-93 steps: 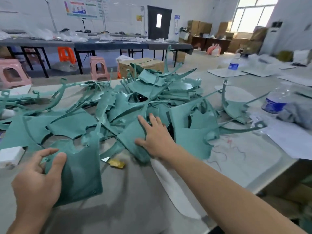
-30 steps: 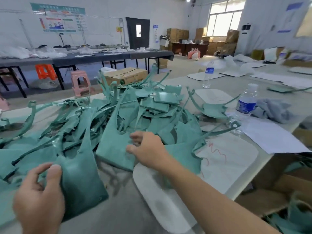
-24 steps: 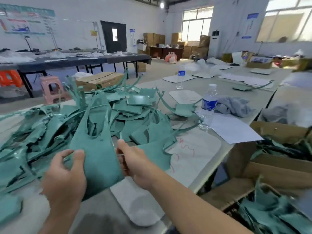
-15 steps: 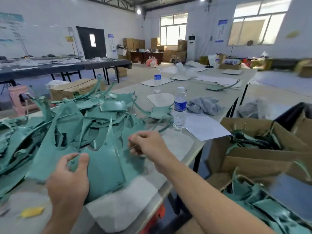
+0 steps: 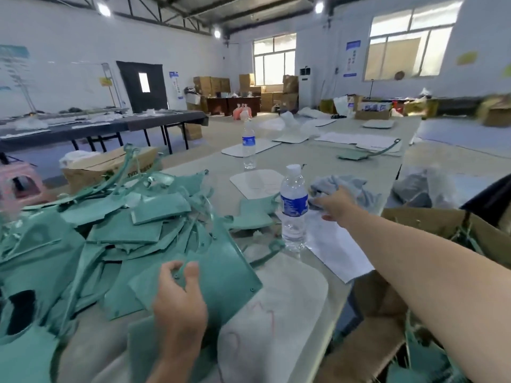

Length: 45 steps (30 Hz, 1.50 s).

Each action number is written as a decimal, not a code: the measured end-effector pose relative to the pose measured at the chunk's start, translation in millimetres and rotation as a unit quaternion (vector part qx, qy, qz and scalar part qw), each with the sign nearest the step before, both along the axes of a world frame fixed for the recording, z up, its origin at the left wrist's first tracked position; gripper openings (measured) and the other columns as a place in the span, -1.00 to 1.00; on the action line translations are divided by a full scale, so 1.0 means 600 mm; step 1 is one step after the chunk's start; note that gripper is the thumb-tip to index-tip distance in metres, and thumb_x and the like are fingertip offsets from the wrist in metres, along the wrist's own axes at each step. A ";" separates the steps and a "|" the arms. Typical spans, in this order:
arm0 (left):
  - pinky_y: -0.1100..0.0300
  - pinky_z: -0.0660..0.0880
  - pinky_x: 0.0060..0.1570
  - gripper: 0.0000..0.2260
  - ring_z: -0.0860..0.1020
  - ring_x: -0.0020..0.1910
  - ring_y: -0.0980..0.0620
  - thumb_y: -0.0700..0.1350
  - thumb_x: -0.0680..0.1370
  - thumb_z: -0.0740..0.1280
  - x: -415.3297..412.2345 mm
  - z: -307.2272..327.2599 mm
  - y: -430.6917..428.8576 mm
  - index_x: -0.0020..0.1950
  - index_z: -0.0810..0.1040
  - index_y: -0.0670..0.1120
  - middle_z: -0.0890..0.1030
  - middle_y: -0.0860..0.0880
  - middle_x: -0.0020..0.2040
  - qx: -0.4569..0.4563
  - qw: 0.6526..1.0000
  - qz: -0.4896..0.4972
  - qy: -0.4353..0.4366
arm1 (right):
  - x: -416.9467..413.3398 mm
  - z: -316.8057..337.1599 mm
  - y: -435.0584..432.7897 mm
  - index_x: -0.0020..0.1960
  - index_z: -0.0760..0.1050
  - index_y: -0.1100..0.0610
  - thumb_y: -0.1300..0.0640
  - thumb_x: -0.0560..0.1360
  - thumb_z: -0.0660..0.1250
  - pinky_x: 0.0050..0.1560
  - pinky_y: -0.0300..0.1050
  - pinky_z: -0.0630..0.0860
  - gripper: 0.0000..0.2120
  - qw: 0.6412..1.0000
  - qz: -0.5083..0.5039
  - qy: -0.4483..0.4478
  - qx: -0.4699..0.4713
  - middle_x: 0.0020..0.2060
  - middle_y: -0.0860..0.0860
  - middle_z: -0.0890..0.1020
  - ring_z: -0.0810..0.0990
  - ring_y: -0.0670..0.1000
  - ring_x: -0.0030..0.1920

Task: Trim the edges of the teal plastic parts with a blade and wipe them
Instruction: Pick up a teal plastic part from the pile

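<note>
- Teal plastic panel (image 5: 221, 272) is pinched at its near edge by the left hand (image 5: 179, 299). The thumb and fingers (image 5: 192, 272) curl down onto its top face, close together and clamped on the plastic.
- The panel is flat, with small holes along its edges. It is tipped up over a white mat (image 5: 290, 299) marked with red scribbles.
- Well apart from it, the right hand (image 5: 336, 204) is stretched out and lies at the near edge of a crumpled grey cloth (image 5: 348, 186). Those fingers are blurred, so I cannot tell whether they grip the cloth or only rest on it.
- Just left of that hand a water bottle (image 5: 293, 211) stands upright, with a white cap and blue label, beside a sheet of white paper (image 5: 337, 244).
- Behind and left of the held panel, a pile of teal parts (image 5: 124, 222) is heaped on the table (image 5: 331, 164).
- Further along the table a second bottle (image 5: 249, 145) stands upright.
- Past the table's right edge, a cardboard box (image 5: 437, 225) holds more teal pieces.
</note>
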<state>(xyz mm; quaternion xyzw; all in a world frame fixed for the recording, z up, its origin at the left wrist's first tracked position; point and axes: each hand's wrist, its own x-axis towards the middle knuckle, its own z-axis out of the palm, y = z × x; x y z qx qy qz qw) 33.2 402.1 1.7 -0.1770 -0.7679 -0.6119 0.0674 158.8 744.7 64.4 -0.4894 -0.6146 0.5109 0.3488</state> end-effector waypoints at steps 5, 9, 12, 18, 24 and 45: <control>0.05 0.33 -0.04 -0.79 0.49 -0.09 -0.13 0.19 0.55 0.29 -0.059 -0.020 0.054 0.06 0.52 0.10 0.56 -0.06 -0.15 0.005 0.999 0.039 -0.011 | -0.079 0.002 0.108 0.58 0.15 0.19 0.23 0.56 0.39 -0.35 -0.02 0.62 -0.32 0.980 0.008 -0.184 0.078 -0.27 0.08 0.53 0.57 0.07 -0.31; 0.10 0.28 -0.04 -0.71 0.42 -0.12 -0.06 0.26 0.45 0.18 -0.074 -0.028 0.069 0.05 0.50 0.16 0.50 0.04 -0.21 0.001 0.999 0.032 -0.013 | -0.111 -0.049 0.144 0.35 0.44 0.21 0.10 0.65 0.26 0.12 0.04 0.56 -0.68 0.910 0.043 -0.387 0.143 0.18 0.23 0.57 0.60 0.19 0.14; 0.10 0.27 -0.05 -0.72 0.40 -0.11 -0.05 0.26 0.45 0.17 -0.082 -0.033 0.072 0.05 0.48 0.17 0.50 0.04 -0.19 -0.001 0.999 0.037 -0.021 | -0.114 -0.055 0.143 0.39 0.51 0.23 0.15 0.69 0.17 0.37 -0.04 0.39 -0.66 0.868 0.010 -0.458 0.190 0.33 0.15 0.57 0.50 0.15 0.38; 0.09 0.31 -0.22 -0.71 0.50 -0.23 0.04 0.22 0.51 0.18 -0.085 -0.026 0.082 0.05 0.51 0.07 0.57 0.06 -0.23 0.021 0.999 0.009 -0.034 | -0.095 0.067 0.140 0.25 0.59 0.17 0.18 0.65 0.19 -0.16 -0.19 0.50 -0.73 0.988 -0.145 0.025 0.053 0.11 0.19 0.66 0.63 0.14 0.11; 0.13 0.30 -0.16 -0.80 0.49 -0.15 -0.06 0.07 0.62 0.29 -0.082 -0.008 0.066 0.12 0.53 -0.03 0.56 0.04 -0.17 0.022 0.998 0.020 -0.059 | -0.048 0.273 0.040 -0.08 0.57 0.08 0.17 0.52 0.31 0.00 -0.02 0.63 -0.93 0.949 -0.100 0.244 0.170 -0.09 0.07 0.66 0.64 0.06 -0.03; 0.08 0.51 -0.16 -0.68 0.60 -0.11 -0.12 0.25 0.49 0.26 -0.126 0.195 -0.405 -0.20 0.60 0.03 0.68 -0.03 -0.11 -0.405 0.901 0.010 0.157 | -0.144 0.241 -0.563 -0.35 0.64 0.08 0.35 0.63 0.27 -0.39 -0.17 0.45 -0.56 0.874 0.381 0.299 -0.024 -0.43 0.06 0.49 0.41 0.00 -0.39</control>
